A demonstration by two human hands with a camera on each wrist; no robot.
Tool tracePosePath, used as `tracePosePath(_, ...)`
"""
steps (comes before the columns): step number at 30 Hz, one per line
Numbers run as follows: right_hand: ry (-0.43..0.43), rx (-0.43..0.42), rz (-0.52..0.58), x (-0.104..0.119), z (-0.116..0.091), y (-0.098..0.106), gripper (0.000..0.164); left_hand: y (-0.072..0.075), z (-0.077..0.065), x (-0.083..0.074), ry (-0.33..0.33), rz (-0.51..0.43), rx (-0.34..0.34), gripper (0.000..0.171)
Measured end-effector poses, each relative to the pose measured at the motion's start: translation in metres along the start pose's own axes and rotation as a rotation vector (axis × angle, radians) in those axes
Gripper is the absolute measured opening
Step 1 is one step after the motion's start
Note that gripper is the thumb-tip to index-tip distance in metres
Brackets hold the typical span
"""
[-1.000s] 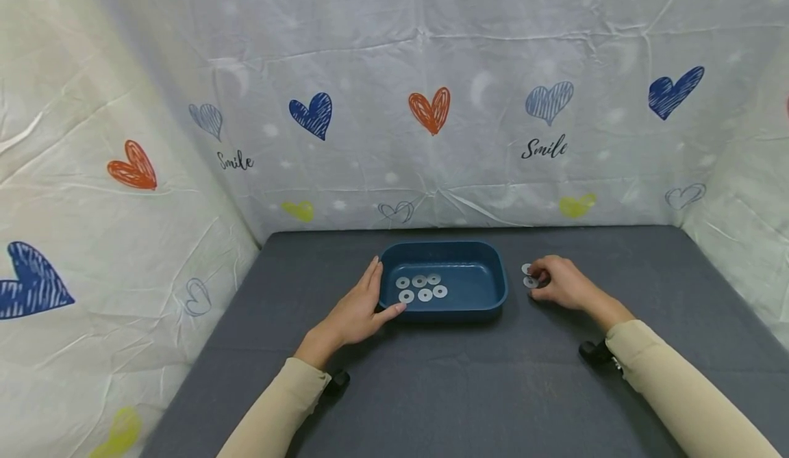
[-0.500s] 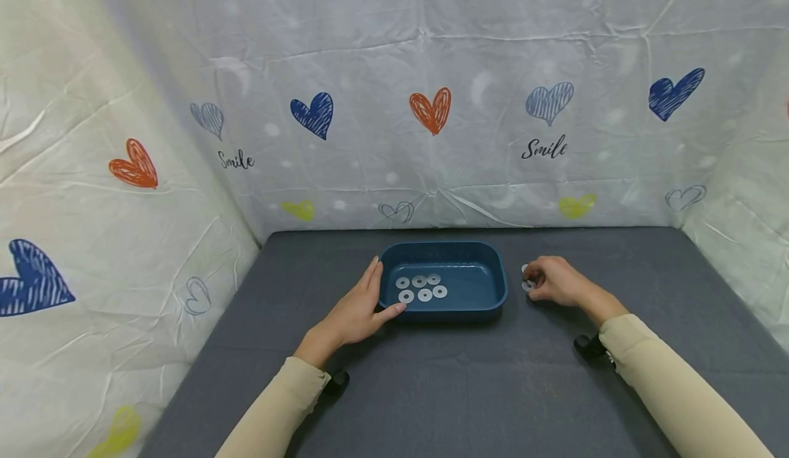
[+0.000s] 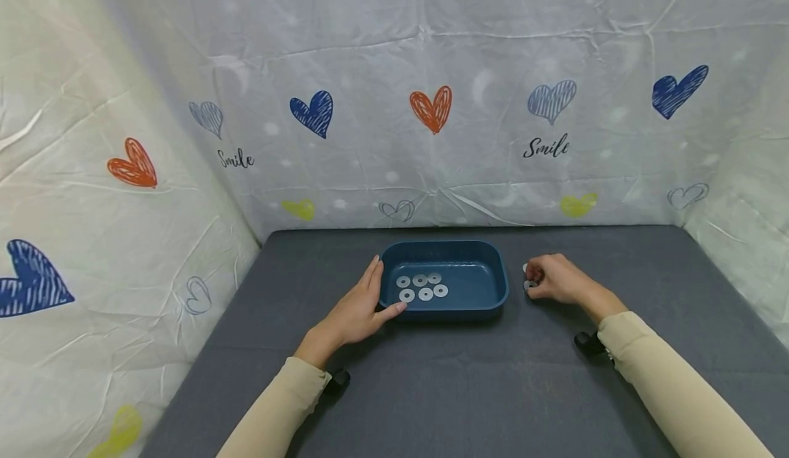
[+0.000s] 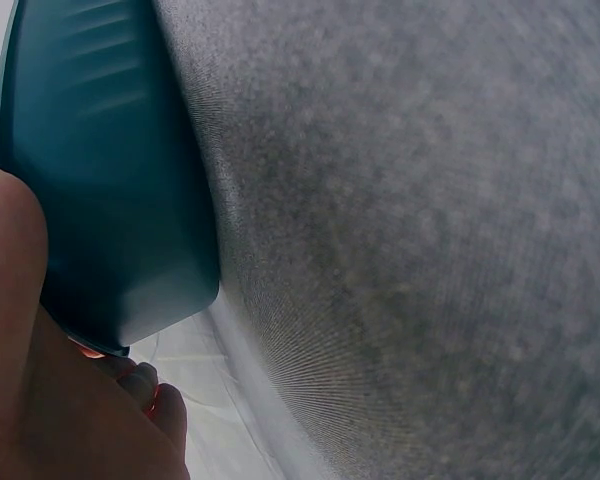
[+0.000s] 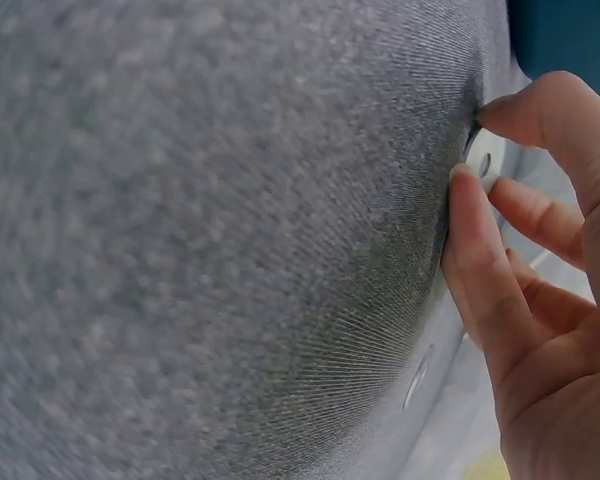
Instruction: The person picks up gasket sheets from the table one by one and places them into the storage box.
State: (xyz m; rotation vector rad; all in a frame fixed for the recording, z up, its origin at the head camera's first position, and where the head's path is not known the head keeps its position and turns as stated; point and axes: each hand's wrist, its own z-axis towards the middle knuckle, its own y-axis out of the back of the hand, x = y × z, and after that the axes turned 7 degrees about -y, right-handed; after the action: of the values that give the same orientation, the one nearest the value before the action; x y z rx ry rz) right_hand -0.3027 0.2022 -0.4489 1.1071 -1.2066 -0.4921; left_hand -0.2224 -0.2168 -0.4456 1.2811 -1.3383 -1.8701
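Note:
A blue rectangular tray [image 3: 444, 313] stands on the dark grey tabletop. My left hand [image 3: 354, 311] rests against its left end, fingers straight along the side and thumb on the front rim. Inside the tray, several flat light-grey washers [image 3: 425, 294] lie in two rows toward the left. Right of the tray, my right hand [image 3: 557, 280] pinches a washer [image 5: 485, 155] by its edges between thumb and fingertips, down at the cloth. Just behind those fingers lies another washer [image 3: 525, 268], partly hidden by the hand in the head view.
Grey cloth [image 3: 456, 389] covers the table. A white curtain [image 3: 481, 54] printed with hearts hangs right behind the table's back edge, and another curtain [image 3: 172, 239] closes off the left side.
My right hand has moved slightly left and its fingertips have closed in on the nearer washer. The left hand and the tray have stayed in place.

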Motion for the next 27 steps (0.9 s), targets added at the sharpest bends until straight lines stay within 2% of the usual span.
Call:
tracePosePath(5, 0.014, -0.042, -0.017, 0.002, 0.000, -0.001, 0.014, 0.001, 0.000, 0.000, -0.002, -0.003, 0.002, 0.104)
tracePosePath(14, 0.009, -0.105, 0.020, 0.003, -0.003, -0.004, 0.016, 0.003, 0.001, -0.002, 0.003, -0.004, 0.004, 0.104)
tracePosePath(21, -0.029, -0.137, 0.071, -0.001, -0.010, -0.004, 0.017, -0.002, -0.001, -0.002, 0.011, 0.003, 0.016, 0.105)
tracePosePath(27, 0.024, -0.180, 0.142, 0.006, -0.017, 0.002, 0.018, 0.000, -0.002, -0.001, 0.013, 0.000, 0.000, 0.104)
